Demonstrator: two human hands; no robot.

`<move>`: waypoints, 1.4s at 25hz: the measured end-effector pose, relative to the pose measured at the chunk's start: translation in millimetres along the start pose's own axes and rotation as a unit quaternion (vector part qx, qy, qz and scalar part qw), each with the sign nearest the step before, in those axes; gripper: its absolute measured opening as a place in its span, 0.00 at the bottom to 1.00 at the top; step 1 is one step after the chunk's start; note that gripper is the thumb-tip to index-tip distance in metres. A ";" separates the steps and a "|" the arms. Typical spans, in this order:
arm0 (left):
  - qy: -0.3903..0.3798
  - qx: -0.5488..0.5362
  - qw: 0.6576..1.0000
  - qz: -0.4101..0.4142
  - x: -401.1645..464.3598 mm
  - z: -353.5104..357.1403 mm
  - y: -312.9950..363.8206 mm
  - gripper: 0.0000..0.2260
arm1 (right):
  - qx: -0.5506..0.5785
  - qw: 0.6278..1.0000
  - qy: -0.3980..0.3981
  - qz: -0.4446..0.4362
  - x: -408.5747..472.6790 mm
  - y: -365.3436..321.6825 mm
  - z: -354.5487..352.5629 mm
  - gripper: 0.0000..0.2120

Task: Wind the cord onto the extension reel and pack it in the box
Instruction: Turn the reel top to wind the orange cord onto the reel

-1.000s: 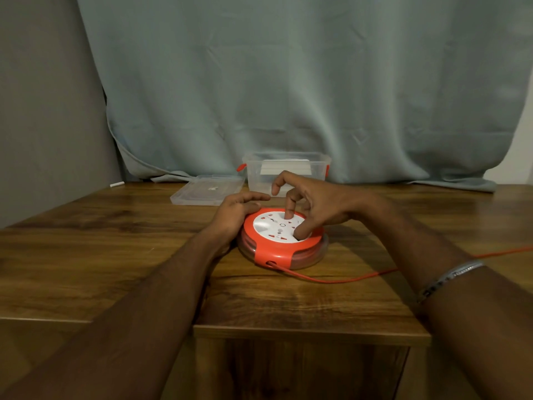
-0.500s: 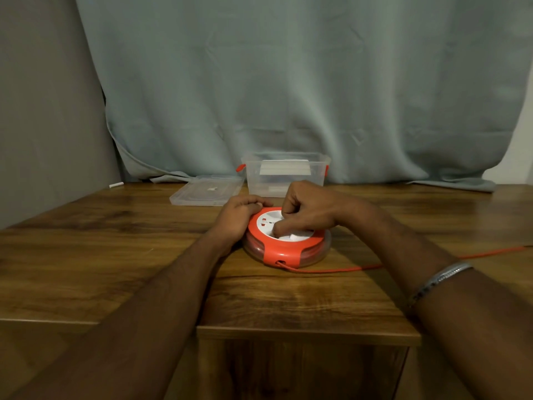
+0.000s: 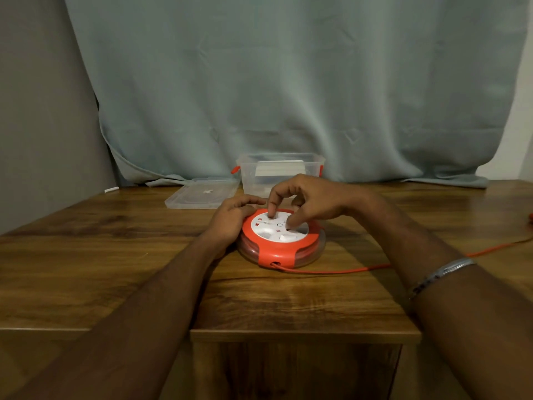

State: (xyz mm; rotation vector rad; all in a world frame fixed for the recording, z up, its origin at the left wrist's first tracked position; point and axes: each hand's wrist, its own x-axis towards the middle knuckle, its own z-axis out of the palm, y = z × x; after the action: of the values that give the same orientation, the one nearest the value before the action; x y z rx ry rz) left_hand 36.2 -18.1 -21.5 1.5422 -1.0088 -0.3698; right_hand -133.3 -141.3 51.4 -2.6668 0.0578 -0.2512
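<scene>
**Inspector:** Item under review: round orange-and-white plastic extension reel [image 3: 281,239], lying flat on the brown wood-grain table [image 3: 115,255], near its front edge. A thin orange cord [image 3: 346,269] leaves the slot at the reel's near side and runs off to the right, slack on the tabletop.

**Assistant:** Hands?

**Inspector:** The left hand [image 3: 230,219] rests curled against the reel's left rim, bracing it. The right hand [image 3: 308,202] is arched over the white socket face, with a fingertip and the thumb pressed down on it; it encloses nothing.

**Assistant:** Handling?

**Inspector:** In my judgement, a rigid shell of modest weight, with a smooth rim that may slide on the polished wood unless braced as it is. The cord looks limp and light; it should follow the drum but could snag at the slot or kink if drawn in crooked. Best hold for winding: the rim with one hand, the white centre turned by the other. For lifting, grip opposite sides of the orange rim, not the cord.

**Assistant:** Destination?

**Inspector:** Clear plastic storage box with orange latches [image 3: 279,171], behind the reel, in front of the grey-green curtain [image 3: 288,82]; its clear flat lid [image 3: 202,193] lies off, just beside it to the left. Something white sits inside; what it is, I cannot tell. Winding unfinished.
</scene>
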 end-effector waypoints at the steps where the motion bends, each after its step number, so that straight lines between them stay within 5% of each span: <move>1: 0.002 -0.002 1.000 -0.001 0.0 -0.1 0.1 0.12 | 0.005 1.000 -0.015 0.010 -1.2 2.9 -2.5 0.19; 6: 0.007 0.001 1.000 -0.004 -1.4 0.8 0.9 0.12 | 0.014 0.999 -0.046 0.018 -2.9 12.6 -4.5 0.24; 12: 0.016 -0.019 1.000 -0.002 -3.8 0.4 3.4 0.12 | -0.033 0.999 -0.029 0.014 -0.9 8.0 -1.9 0.12; 25: 0.018 -0.021 1.000 -0.011 -1.0 0.8 0.4 0.13 | -0.104 0.991 0.050 0.069 10.1 -5.7 20.9 0.27; 35: 0.017 -0.010 1.000 -0.014 -0.4 1.1 0.2 0.13 | -0.216 0.967 0.111 0.073 16.7 -3.1 17.6 0.18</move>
State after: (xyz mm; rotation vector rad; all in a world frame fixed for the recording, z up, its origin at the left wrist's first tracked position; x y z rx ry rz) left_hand 35.1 -18.5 -21.7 1.5412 -0.9560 -0.3699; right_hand -113.5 -132.1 40.2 -3.0311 0.4226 -0.5423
